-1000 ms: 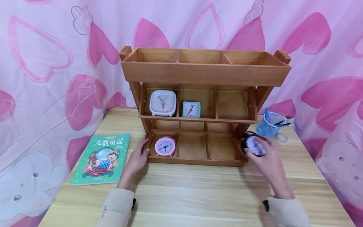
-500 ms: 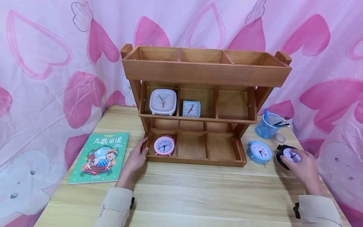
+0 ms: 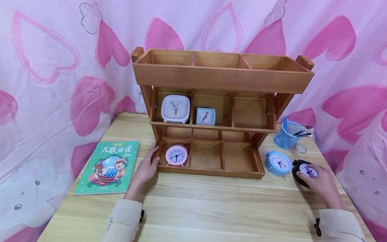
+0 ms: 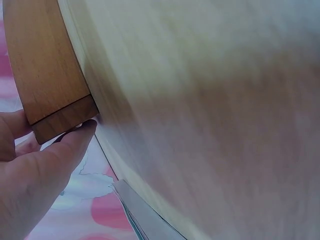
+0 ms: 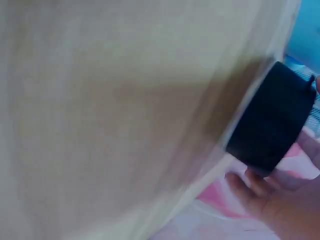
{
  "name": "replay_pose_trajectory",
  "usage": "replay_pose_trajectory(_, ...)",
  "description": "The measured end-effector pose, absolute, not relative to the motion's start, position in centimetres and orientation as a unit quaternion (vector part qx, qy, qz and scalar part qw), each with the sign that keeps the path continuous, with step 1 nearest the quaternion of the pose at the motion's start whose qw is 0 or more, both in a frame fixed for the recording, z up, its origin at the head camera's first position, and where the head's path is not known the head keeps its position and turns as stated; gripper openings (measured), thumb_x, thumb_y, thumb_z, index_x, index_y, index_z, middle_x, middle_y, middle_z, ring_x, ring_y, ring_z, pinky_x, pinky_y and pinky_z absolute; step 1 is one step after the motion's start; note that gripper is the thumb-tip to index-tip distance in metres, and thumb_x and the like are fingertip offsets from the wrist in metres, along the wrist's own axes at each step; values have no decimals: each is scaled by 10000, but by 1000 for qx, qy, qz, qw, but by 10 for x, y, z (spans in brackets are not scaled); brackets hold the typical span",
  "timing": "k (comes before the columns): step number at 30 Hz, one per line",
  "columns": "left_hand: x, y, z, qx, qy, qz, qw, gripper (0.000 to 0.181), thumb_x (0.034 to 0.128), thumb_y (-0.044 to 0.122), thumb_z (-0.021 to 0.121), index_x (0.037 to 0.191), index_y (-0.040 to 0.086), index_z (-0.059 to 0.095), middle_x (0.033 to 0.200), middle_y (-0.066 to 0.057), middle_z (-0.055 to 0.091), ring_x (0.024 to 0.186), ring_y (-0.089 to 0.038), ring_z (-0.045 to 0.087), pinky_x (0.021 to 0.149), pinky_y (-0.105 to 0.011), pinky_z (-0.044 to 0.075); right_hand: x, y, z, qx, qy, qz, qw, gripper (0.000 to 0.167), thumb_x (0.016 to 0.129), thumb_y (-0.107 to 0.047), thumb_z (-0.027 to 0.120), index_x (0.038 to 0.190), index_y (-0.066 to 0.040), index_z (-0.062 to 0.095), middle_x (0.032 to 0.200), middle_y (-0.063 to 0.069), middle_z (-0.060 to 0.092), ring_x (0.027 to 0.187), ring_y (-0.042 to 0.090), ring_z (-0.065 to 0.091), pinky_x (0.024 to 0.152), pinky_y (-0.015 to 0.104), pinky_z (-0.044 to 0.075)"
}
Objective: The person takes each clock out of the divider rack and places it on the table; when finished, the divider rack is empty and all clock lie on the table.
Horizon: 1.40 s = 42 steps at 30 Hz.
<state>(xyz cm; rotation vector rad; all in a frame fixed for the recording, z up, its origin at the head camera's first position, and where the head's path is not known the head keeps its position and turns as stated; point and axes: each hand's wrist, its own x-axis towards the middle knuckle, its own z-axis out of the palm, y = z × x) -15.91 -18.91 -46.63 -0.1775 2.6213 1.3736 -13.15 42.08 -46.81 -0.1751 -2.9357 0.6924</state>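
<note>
My left hand (image 3: 147,168) grips the left end of the lowest tray of a brown wooden shelf (image 3: 222,79); in the left wrist view thumb and fingers lie on either side of the wooden corner (image 4: 65,117). At the right of the table, my right hand (image 3: 321,183) holds a black alarm clock (image 3: 299,174) with a white dial, its fingers partly over the face. The right wrist view has the clock's black casing (image 5: 272,117) low by the tabletop; contact there is unclear. Just left of it stands a light blue alarm clock (image 3: 278,163), apart from the shelf.
A pink alarm clock (image 3: 176,155) stands in the bottom left compartment. The middle tier holds a white clock (image 3: 176,108) and a small teal-edged clock (image 3: 206,116). A green book (image 3: 107,168) lies at left. A blue pen cup (image 3: 285,136) and tape roll (image 3: 301,148) stand behind right.
My right hand has moved right with the black clock, away from the shelf's lower right end, uncovering the light blue clock. My left hand has stayed on the shelf.
</note>
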Motion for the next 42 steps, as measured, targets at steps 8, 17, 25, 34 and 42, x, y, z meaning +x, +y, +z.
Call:
replay_pose_trajectory(8, -160, -188, -468, -65, 877, 466, 92, 524, 1076, 188, 381, 1580, 206, 238, 1637, -175, 186, 1494, -403, 177, 1173, -590, 207, -128, 363, -432, -36, -947, 269, 169, 449, 937, -183, 623, 1269, 105, 529, 1431, 442, 299, 1274, 656, 293, 1024, 754, 227)
replay_pose_trajectory(17, -161, -190, -469, -77, 876, 465, 97, 530, 1074, 206, 395, 1580, 237, 238, 1639, -164, 187, 1493, -402, 184, 1165, -596, 219, -150, 234, -427, 113, -921, 327, 179, 368, 902, -134, 689, 1215, 44, 613, 1321, 314, 505, 1214, 504, 465, 975, 674, 375)
replay_pose_trajectory(25, -161, -191, -471, -71, 876, 469, 88, 518, 1071, 195, 406, 1568, 226, 266, 1628, -179, 213, 1483, -407, 210, 1169, -589, 216, -173, 101, -442, 166, -922, 348, 32, 459, 941, -308, 670, 1343, -104, 580, 1346, 147, 545, 1163, 331, 575, 961, 505, 508)
replay_pose_trajectory(34, -161, -192, -473, -67, 875, 472, 86, 513, 1071, 209, 411, 1564, 248, 275, 1629, -164, 221, 1487, -399, 206, 1172, -591, 204, -188, 13, -450, 194, -946, 259, -36, 575, 910, -475, 649, 1389, -172, 556, 1411, 89, 501, 1204, 266, 535, 1026, 583, 414)
replay_pose_trajectory(42, -163, -194, -473, -66, 876, 469, 86, 510, 1072, 206, 408, 1563, 240, 277, 1627, -162, 230, 1483, -396, 222, 1171, -585, 211, -188, -18, -463, 149, -977, 150, 6, 724, 828, -657, 653, 1346, -154, 604, 1269, 127, 563, 1106, 302, 550, 917, 590, 448)
